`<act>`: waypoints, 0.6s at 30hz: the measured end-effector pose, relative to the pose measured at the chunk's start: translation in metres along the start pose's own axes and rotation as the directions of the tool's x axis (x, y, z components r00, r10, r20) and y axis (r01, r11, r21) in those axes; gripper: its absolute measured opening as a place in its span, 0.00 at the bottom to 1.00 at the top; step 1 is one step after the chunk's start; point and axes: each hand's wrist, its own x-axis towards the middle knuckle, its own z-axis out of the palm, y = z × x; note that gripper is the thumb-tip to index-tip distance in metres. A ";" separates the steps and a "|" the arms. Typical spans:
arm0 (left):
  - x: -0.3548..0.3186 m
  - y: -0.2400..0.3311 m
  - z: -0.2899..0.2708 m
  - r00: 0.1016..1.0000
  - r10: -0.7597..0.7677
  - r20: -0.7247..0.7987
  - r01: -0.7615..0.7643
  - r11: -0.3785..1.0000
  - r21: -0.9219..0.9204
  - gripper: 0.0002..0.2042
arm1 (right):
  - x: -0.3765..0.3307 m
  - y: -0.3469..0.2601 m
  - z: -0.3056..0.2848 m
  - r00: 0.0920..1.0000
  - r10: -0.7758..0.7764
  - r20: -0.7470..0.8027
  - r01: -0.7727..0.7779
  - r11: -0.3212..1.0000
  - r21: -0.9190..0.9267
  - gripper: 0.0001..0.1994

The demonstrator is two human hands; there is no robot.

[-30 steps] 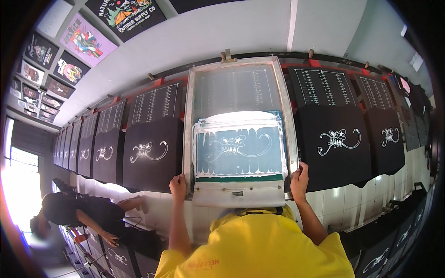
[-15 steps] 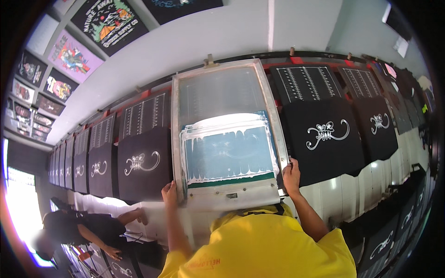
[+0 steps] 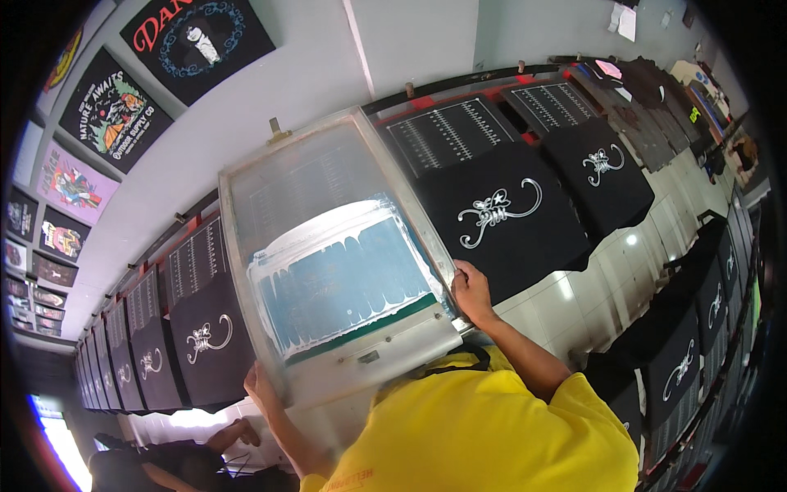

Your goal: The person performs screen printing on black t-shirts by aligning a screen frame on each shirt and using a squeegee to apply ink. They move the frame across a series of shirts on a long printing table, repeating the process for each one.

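Note:
A large screen-printing frame (image 3: 402, 348) with pale metal bars lies tilted across the middle of the view, over a black board whose white marks show faintly through the mesh. Its blue stencil area (image 3: 340, 283) carries a thick band of white ink (image 3: 324, 225) along the far side, with white drips at the near side. My left hand (image 3: 261, 389) closes on the frame's near left corner. On the right bar, near its lower end, my right hand (image 3: 472, 293) grips with curled fingers. Black cloth pieces with white swirl prints flank it: one on the right (image 3: 512, 230), one on the left (image 3: 201, 340).
More printed black cloths run along the bench to the left (image 3: 147, 369) and right (image 3: 602, 172). A rail (image 3: 459, 88) follows the wall. Another row of black cloths (image 3: 676, 369) stands at the lower right. A person in dark clothes (image 3: 176, 467) is at lower left.
The view has turned, so the frame and bench now slant and sit further left. Both hands keep their hold on the frame. The other person appears lower in view.

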 end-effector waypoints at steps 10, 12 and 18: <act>-0.123 0.003 0.157 0.997 -0.038 -0.060 0.046 0.991 0.124 0.15 | 0.096 0.080 -0.177 0.976 -0.211 -0.059 0.215 0.974 0.072 0.13; -0.152 0.022 0.197 0.995 -0.062 -0.074 0.068 0.995 0.076 0.15 | 0.112 0.103 -0.217 0.994 -0.107 -0.005 0.107 0.987 0.116 0.14; -0.211 0.050 0.292 0.998 -0.057 0.021 0.057 0.998 0.004 0.16 | 0.141 0.125 -0.317 0.998 0.062 -0.011 -0.059 0.982 0.178 0.14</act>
